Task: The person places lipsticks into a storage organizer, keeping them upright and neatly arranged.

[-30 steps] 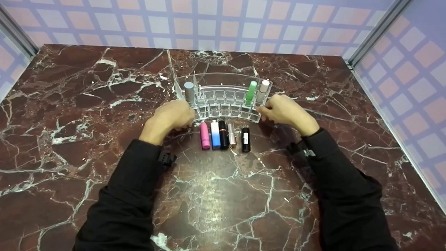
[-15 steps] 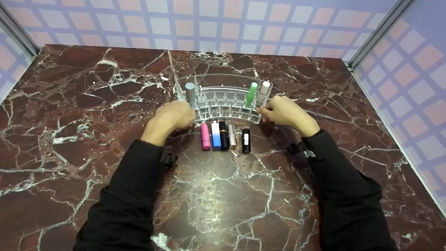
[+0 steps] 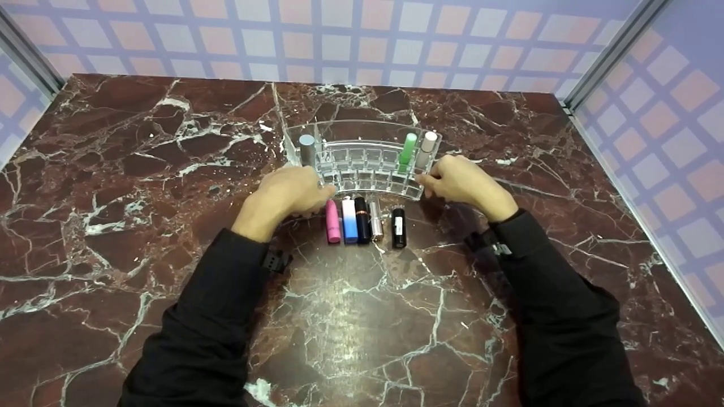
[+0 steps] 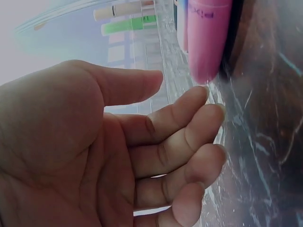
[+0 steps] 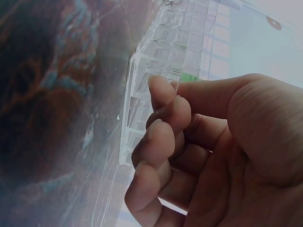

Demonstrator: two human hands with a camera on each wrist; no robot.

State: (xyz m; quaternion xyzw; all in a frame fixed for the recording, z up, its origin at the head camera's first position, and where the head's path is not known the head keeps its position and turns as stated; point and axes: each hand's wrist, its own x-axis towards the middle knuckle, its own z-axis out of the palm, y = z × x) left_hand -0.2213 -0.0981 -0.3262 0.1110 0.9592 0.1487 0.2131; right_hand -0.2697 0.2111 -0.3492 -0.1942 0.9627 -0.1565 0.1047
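A clear curved lipstick organizer (image 3: pixel 362 155) stands on the marble-patterned table, with a grey-blue tube (image 3: pixel 307 148), a green tube (image 3: pixel 408 150) and a white-capped tube (image 3: pixel 428 148) upright in it. At its right end my right hand (image 3: pixel 465 183) pinches the side wall between thumb and forefinger. My left hand (image 3: pixel 291 192) is at the front left corner, loosely curved and holding nothing, fingertips close to a pink lipstick (image 4: pixel 208 45). Beside the pink one lie a white-and-blue lipstick (image 3: pixel 350 220), a black lipstick (image 3: pixel 362 220), a silvery lipstick (image 3: pixel 376 220) and a black tube with a white label (image 3: pixel 399 228).
Low panels with pink and white squares border the table (image 3: pixel 350 316) at the back (image 3: pixel 339 39) and right (image 3: pixel 662 113). Both forearms, in black sleeves, reach in from the front on either side of the lying lipsticks.
My left hand has come off the organizer's left end and moved slightly right, toward the pink lipstick, its thumb spreading. The right hand and the organizer have stayed put.
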